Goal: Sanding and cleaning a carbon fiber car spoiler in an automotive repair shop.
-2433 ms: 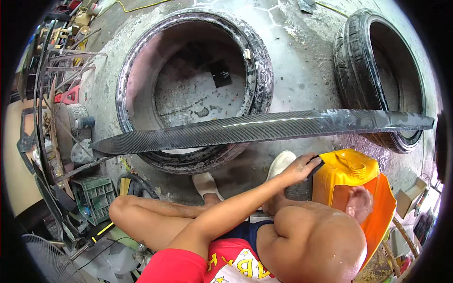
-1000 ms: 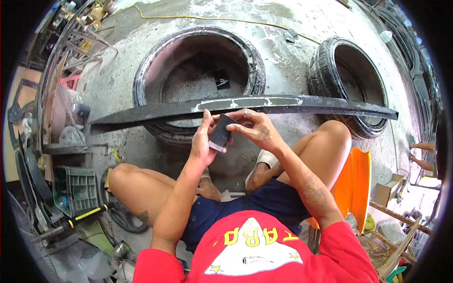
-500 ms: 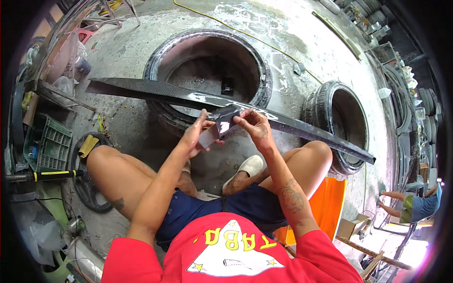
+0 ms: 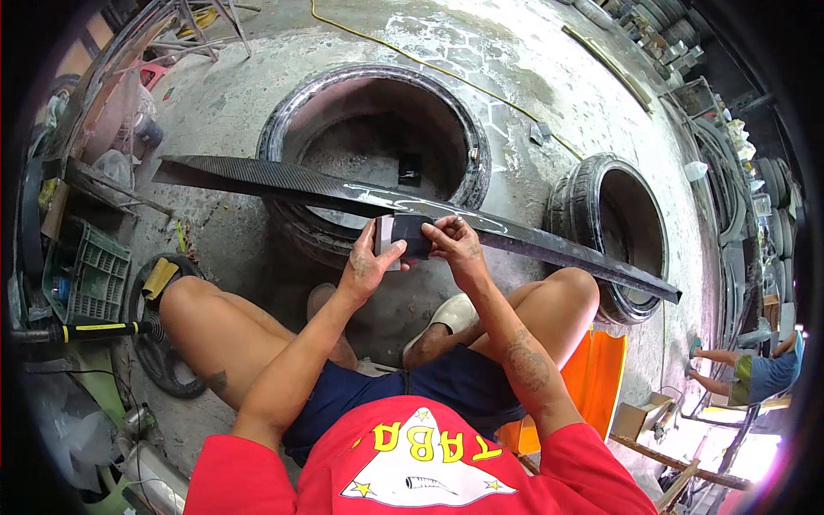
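Between my hands is a dark sheet (image 4: 414, 236) that looks like sandpaper, lying against a flat pale piece (image 4: 384, 230), perhaps a sanding block. My left hand (image 4: 369, 264) grips both at their left side, thumb on top. Pinching the sheet's right edge are the fingers of my right hand (image 4: 458, 246). Just beyond them a long black carbon-weave panel (image 4: 300, 177), wet and shiny in the middle, rests across two tires. The larger tire (image 4: 273, 129) lies in front of me, and the smaller tire (image 4: 562, 202) is to the right.
A yellow hose (image 4: 429, 64) crosses the concrete floor beyond the tires. At left stand a green crate (image 4: 96, 273) and a black ring-shaped part (image 4: 142, 322). An orange panel (image 4: 592, 369) leans by my right knee. Another person (image 4: 764, 378) is at far right.
The dark sheet has turned from a tilted, creased position to lie flatter over the pale piece. My left thumb now presses on top, and both hands are slightly lower.
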{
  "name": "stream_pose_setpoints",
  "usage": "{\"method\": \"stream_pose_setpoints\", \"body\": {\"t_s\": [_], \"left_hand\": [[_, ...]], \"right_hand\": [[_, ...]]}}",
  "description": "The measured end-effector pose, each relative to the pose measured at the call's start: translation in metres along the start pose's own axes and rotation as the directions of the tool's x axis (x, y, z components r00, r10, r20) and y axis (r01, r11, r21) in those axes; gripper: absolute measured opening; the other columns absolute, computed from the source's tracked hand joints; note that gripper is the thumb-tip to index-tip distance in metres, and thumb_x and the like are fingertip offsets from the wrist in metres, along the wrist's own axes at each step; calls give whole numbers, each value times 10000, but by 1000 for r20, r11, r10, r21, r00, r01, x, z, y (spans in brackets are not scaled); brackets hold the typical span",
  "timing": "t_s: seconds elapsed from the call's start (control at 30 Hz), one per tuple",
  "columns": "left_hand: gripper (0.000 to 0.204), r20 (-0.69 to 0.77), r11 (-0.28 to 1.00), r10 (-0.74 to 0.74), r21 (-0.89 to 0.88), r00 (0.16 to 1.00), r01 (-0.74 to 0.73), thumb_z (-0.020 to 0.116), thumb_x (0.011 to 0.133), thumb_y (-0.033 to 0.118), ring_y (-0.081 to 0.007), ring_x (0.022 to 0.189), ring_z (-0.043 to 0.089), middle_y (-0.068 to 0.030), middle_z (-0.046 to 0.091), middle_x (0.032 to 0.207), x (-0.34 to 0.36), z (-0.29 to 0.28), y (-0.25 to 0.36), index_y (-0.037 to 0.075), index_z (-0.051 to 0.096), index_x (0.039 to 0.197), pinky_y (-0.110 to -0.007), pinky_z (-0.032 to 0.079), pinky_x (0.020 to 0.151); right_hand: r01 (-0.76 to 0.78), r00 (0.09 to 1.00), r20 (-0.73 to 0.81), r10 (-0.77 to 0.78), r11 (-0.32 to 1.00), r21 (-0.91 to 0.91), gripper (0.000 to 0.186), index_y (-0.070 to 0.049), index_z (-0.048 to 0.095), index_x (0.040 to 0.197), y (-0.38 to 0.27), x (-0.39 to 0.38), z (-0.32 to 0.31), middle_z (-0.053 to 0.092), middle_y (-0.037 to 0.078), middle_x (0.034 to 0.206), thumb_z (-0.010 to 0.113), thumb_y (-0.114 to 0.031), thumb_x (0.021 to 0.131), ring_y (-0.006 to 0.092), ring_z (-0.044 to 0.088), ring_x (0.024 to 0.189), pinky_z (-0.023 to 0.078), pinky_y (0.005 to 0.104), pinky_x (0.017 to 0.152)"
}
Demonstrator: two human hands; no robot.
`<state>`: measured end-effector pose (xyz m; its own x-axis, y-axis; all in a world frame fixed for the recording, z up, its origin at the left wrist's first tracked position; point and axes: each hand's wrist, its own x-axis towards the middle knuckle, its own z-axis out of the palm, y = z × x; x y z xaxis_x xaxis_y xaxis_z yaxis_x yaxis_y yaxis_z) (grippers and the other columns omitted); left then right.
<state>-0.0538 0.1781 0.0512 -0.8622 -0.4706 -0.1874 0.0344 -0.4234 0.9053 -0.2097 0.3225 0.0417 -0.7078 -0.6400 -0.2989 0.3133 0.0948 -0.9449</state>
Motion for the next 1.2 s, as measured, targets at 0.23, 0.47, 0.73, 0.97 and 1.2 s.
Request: {"method": "stream_pose_setpoints", "body": {"t_s": [0.23,0.47,0.73,0.97,1.2], "left_hand": [[447,145,994,-92,-40,985,99,699,1028,126,-213,934,753,-99,709,1211,2,-5,0,30,531,1431,-324,625,749],[395,163,974,-215,-39,963,224,688,1055,298,-171,719,735,-79,707,1086,0,-5,9,36,567,1326,-279,561,564],[454,-29,996,-75,-53,997,74,642,1088,408,-116,1032,652,-56,699,1155,6,-5,-20,11,659,1308,-288,558,845],[480,-67,991,-101,87,993,107,632,1098,381,-139,1144,635,-85,704,1256,7,-13,-11,-38,649,1332,-302,492,1008],[542,48,933,51,355,998,-65,585,1119,412,-161,1207,621,-71,684,1328,5,-5,-17,-17,588,1449,-318,477,1064]], "right_hand": [[-263,963,153,222,895,361,399,-32,613,1207,-1,8,-8,731,80,1082,821,-283,978,171,742,954,624,327,812],[38,996,76,-50,988,150,530,-75,479,1442,-27,1,2,763,108,1142,761,-49,994,137,721,986,604,300,826],[204,970,160,-184,972,-115,535,-46,521,1401,-14,0,15,736,81,1088,822,-180,978,123,687,993,563,287,853],[105,985,153,-83,985,-140,388,-7,689,1162,-7,2,19,703,15,978,805,-338,998,87,609,861,497,260,739],[222,975,74,-212,955,-195,266,-35,700,1097,10,8,18,690,2,924,764,-284,1028,59,569,841,468,248,741]]}}
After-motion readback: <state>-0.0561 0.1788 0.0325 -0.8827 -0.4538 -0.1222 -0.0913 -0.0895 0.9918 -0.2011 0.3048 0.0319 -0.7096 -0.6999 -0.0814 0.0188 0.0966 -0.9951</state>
